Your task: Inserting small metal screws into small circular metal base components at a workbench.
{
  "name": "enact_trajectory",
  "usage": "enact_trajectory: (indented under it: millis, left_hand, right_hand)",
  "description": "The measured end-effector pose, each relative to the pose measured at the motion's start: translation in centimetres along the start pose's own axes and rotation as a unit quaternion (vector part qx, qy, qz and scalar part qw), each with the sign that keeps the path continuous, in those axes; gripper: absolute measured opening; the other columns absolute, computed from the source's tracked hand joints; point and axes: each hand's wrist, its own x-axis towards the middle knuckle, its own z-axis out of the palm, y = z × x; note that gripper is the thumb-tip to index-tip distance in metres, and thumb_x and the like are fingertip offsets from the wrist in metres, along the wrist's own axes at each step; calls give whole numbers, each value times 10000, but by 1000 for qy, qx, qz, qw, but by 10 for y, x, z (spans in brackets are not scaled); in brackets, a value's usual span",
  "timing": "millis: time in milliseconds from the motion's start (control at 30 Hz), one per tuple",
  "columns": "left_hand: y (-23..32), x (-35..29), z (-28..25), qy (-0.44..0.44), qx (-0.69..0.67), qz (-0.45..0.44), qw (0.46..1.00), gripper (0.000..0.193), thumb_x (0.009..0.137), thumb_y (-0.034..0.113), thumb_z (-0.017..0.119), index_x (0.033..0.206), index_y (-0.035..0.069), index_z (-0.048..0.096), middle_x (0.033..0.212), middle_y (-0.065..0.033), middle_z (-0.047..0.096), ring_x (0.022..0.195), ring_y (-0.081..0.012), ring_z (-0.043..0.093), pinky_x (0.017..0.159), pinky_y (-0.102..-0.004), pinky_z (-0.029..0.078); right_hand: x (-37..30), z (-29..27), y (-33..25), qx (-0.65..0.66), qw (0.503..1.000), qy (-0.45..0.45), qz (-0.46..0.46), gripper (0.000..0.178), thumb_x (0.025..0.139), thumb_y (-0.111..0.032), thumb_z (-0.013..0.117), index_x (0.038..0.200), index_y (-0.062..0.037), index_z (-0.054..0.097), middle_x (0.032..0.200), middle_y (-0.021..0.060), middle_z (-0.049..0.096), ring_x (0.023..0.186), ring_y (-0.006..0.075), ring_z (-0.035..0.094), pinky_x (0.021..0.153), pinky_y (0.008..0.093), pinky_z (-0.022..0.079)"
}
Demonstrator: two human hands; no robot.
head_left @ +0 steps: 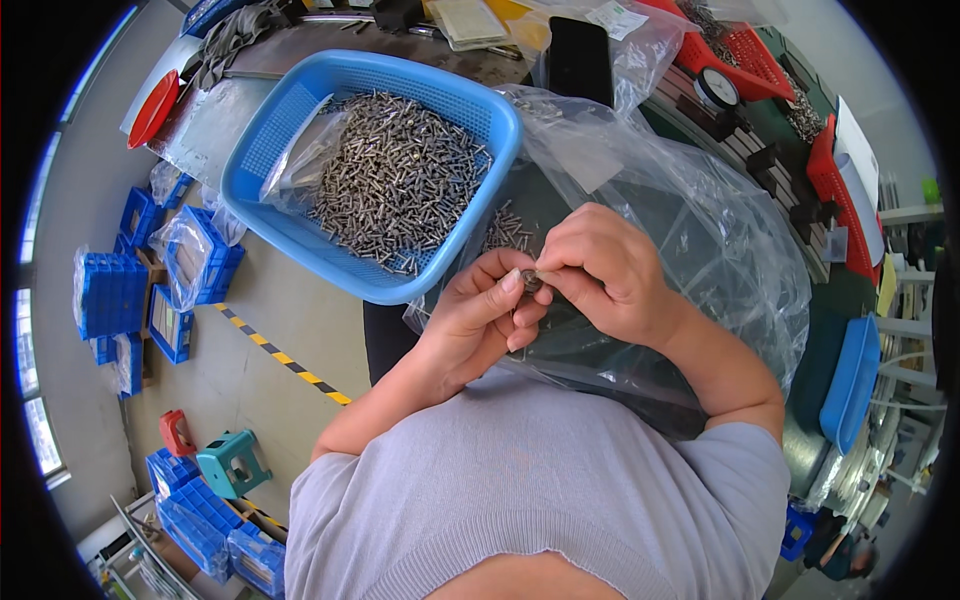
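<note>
Close together in front of my chest, both hands meet over one small round metal part (530, 281). My left hand (487, 308) grips it between thumb and fingers. My right hand (607, 272) is closed in a pinch at the part's upper side; whatever lies between its fingertips is too small to make out. Just beyond my hands, a loose heap of small metal pins (508, 230) rests on the bench. A blue perforated basket (372, 66) to the left holds a large pile of similar pins (400, 170) and a clear plastic bag (300, 160).
Clear plastic sheeting (700, 220) covers the bench to the right, with a black phone (580, 62) at its far end. A dial gauge (716, 88) and red baskets (755, 60) stand far right. Blue crates (115, 295) and a teal stool (232, 463) are on the floor at left.
</note>
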Motion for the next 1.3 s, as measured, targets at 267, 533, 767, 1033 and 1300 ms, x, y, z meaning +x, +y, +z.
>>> enact_trajectory:
  millis: [267,533,767,1033,1300]
  left_hand:
    - [-1,1,-2,-9,-2,3,1000,196,942,200,578,1068,55,543,920,-76,610,691,-93,472,561,-228,391]
    - [-2,0,0,5,-1,11,1000,176,943,192,574,1053,57,550,906,-79,614,671,-88,452,557,-231,369]
    - [-4,1,1,14,6,17,1000,155,944,184,572,1031,57,552,902,-73,619,673,-91,452,562,-235,363]
    - [-4,0,1,17,13,21,1000,155,944,190,574,1028,62,554,902,-64,618,685,-84,461,570,-233,365]
    - [-4,1,0,9,9,15,1000,162,942,201,579,1029,67,556,901,-61,617,681,-84,460,569,-233,371]
  right_hand:
    - [0,0,0,-15,1000,-6,-3,155,737,-1,679,858,-52,598,816,75,615,713,267,583,624,350,476]
    - [0,-1,-1,-51,998,-9,-21,177,709,4,680,853,-42,589,800,81,608,687,271,583,593,352,480]
    - [1,-3,-5,-69,997,-18,-16,181,696,3,676,842,-37,579,791,85,598,690,282,585,595,364,485]
    - [1,-4,-8,-32,999,-26,36,147,725,-9,671,841,-39,586,762,83,594,690,282,588,595,357,477]
    - [3,-1,-9,10,997,-16,71,114,759,-35,684,838,-43,602,764,87,594,696,270,577,609,346,466]
